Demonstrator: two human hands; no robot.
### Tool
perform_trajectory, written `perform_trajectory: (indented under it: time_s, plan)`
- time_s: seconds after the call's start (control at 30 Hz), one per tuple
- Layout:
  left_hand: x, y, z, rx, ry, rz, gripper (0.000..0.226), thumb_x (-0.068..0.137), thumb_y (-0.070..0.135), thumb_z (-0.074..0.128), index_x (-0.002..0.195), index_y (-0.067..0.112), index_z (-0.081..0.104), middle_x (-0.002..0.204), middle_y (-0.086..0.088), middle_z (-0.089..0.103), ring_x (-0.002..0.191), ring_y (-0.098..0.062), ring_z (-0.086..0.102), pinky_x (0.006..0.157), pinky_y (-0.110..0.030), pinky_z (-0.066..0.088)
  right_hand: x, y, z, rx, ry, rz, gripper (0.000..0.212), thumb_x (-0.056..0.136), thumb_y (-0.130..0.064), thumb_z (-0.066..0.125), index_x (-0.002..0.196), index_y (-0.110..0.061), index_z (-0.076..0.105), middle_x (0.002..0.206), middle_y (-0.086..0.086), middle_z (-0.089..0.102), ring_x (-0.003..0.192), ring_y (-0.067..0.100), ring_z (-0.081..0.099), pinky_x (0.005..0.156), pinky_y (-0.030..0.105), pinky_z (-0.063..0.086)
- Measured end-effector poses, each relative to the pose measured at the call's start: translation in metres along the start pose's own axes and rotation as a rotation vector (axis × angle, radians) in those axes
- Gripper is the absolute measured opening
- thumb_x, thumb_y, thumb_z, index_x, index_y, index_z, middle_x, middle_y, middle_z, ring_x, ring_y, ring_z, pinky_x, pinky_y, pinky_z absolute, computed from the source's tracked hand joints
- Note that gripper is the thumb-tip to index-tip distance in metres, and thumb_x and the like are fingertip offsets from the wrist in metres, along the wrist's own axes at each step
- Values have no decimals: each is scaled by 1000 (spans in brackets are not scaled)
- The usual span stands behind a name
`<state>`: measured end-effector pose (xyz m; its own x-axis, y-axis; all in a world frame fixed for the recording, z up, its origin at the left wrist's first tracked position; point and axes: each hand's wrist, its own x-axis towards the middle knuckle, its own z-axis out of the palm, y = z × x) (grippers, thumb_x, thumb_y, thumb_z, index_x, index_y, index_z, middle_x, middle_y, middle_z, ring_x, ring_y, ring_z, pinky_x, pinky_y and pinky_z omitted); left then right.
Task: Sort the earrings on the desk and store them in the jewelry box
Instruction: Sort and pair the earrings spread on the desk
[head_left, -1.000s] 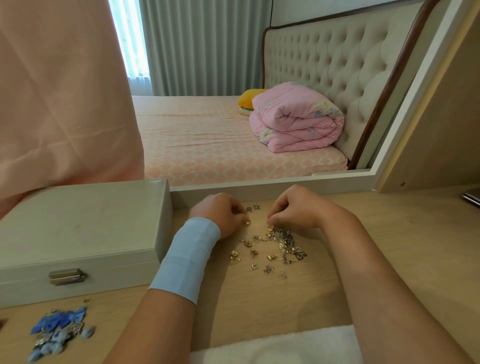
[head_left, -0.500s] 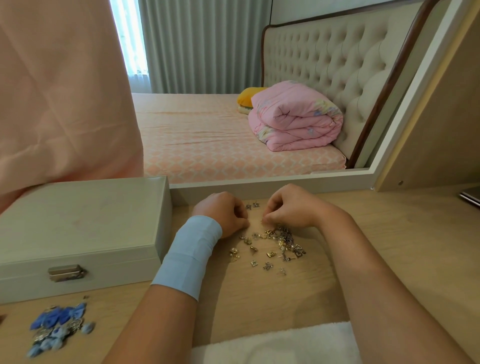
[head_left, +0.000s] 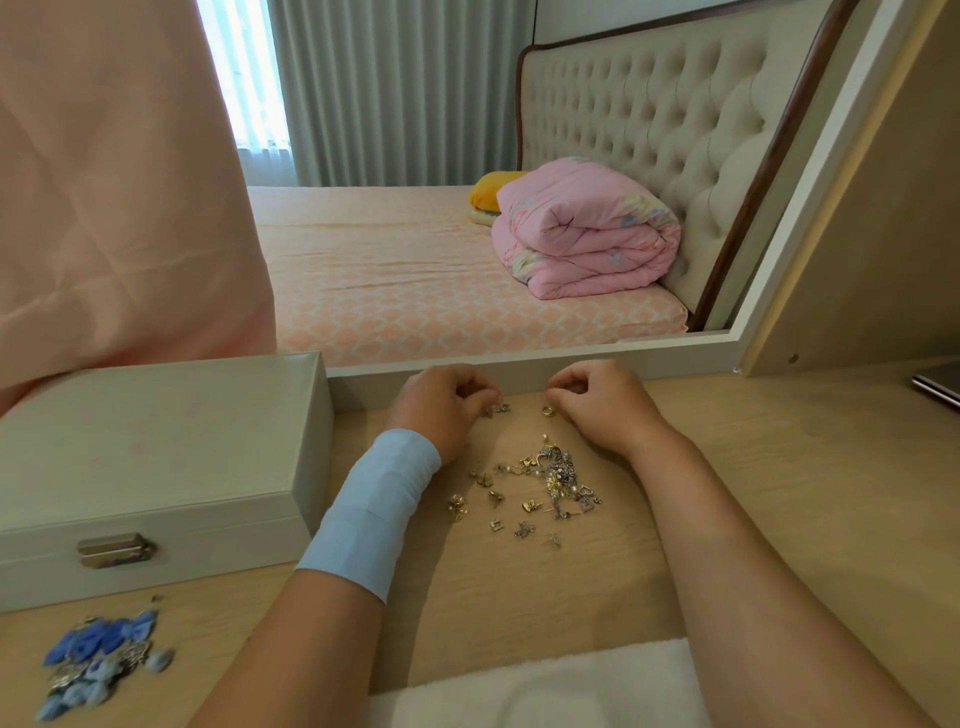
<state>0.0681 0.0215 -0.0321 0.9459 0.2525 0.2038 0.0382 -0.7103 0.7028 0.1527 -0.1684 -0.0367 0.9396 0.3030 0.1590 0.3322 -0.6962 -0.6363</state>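
Note:
A loose pile of small gold and silver earrings (head_left: 545, 483) lies on the wooden desk (head_left: 779, 493). My left hand (head_left: 447, 405), with a light blue wrist band, is curled at the far edge, and its fingertips pinch a small silver earring (head_left: 496, 409). My right hand (head_left: 602, 405) is curled too. A gold hoop earring (head_left: 547, 410) lies on the desk just at its fingertips, not held. The white jewelry box (head_left: 145, 467) stands closed on the left, its clasp facing me.
A heap of blue and silver pieces (head_left: 98, 660) lies at the desk's front left. A white towel (head_left: 545, 686) lies at the near edge. A mirror frame (head_left: 519, 364) runs just behind my hands. A dark flat object (head_left: 940, 387) sits at the far right.
Both hands have moved away from the pile toward the far edge. The gold hoop has shifted from beside my left fingertips to beside my right fingertips.

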Motion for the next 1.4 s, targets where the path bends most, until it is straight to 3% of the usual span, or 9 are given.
perform_trajectory:
  time_s: [0.13,0.23,0.3,0.4,0.53,0.63,0.9,1.1,1.4]
  plan:
    - [5,17,14,-182,61,-17,6,88,33,70,86,28,73,78,10,71,74,-9,65,69,-26,51,-5,-14,-12,485,-127,-47,11,90,-17,75,99,-15,79,78,-5,76,51,-1,53,56,16,43]
    - [11,29,21,-238,111,-29,6,85,35,71,82,30,71,77,8,70,68,-10,63,62,-26,49,-7,-13,-16,580,-192,-73,14,86,-6,78,100,-3,78,56,-9,68,42,3,44,43,12,36]
    - [16,35,26,-237,104,-26,7,85,37,70,82,30,71,81,8,71,71,-10,63,70,-29,53,-6,-10,-17,630,-170,-43,13,86,-3,77,99,-1,77,57,-7,68,41,4,43,42,13,35]
    - [23,38,34,-137,12,-13,12,90,38,63,88,30,70,90,8,72,82,-14,65,82,-37,55,-1,5,-18,559,-92,44,6,87,-13,78,92,-10,80,73,-4,75,47,3,50,51,19,41]
    - [26,35,46,434,-92,161,25,95,35,54,117,37,66,118,9,64,116,-16,53,94,-33,47,7,26,-19,53,-55,118,8,85,-34,78,88,-27,81,92,-9,77,91,10,69,86,31,55]
    - [29,34,51,622,-151,286,28,98,37,50,121,38,64,124,5,60,122,-20,46,96,-33,41,9,25,-14,-58,-76,121,12,83,-37,79,92,-29,81,101,-10,77,98,12,68,90,32,54]
    - [35,30,55,533,-139,250,25,95,37,55,119,36,65,118,8,64,115,-17,53,93,-32,44,10,21,-7,-83,-46,86,17,86,-43,74,95,-30,79,104,-9,76,102,14,67,89,34,54]
    - [18,29,33,484,-47,257,29,95,39,56,123,36,62,119,12,63,118,-15,49,101,-31,37,1,7,-19,-8,-64,27,9,90,-33,70,91,-29,78,96,-13,75,97,9,67,90,33,55]
    - [-39,23,3,410,-84,255,20,94,40,58,112,42,66,113,18,60,113,-10,48,93,-29,42,-42,-31,-36,-90,-338,-31,3,85,-23,79,85,-26,81,88,-13,73,86,4,67,83,27,54]
